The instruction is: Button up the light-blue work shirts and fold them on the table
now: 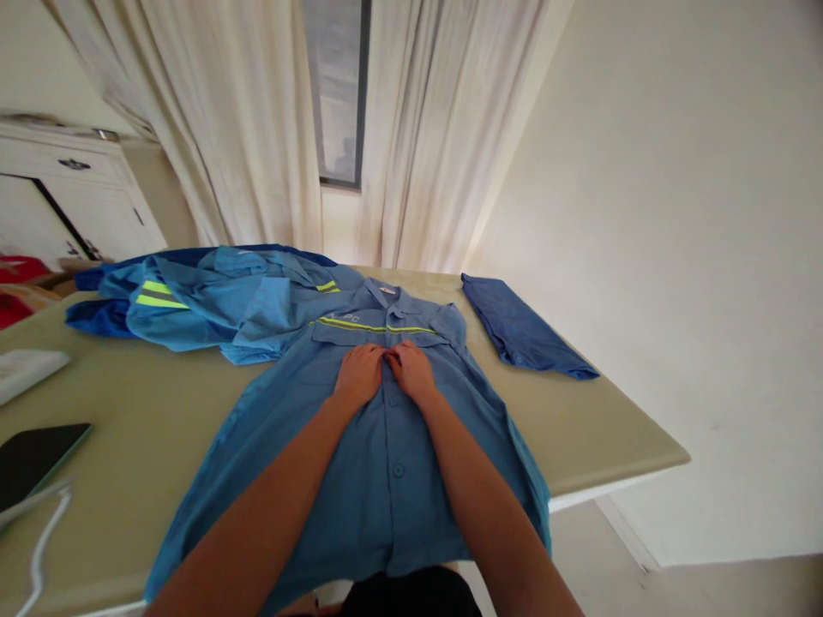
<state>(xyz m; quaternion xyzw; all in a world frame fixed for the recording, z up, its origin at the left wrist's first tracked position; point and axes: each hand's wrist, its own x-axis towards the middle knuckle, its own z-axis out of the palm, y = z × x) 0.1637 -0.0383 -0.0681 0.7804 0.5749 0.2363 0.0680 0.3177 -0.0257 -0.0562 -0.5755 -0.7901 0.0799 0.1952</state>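
A blue work shirt [347,506] lies front up on the table, collar away from me, its lower hem hanging at the near edge. A yellow reflective stripe crosses its chest. My left hand [360,374] and my right hand [411,370] meet at the front placket just below that stripe. The fingers of both are closed on the cloth edge there, and the button between them is hidden. Lower on the placket, a button [399,470] shows.
A heap of blue workwear [193,300] with reflective bands lies at the back left. Folded dark blue trousers [520,330] rest along the right edge. At the left are a dark tablet-like slab [39,458], a white device [29,370] and a white cable [42,548].
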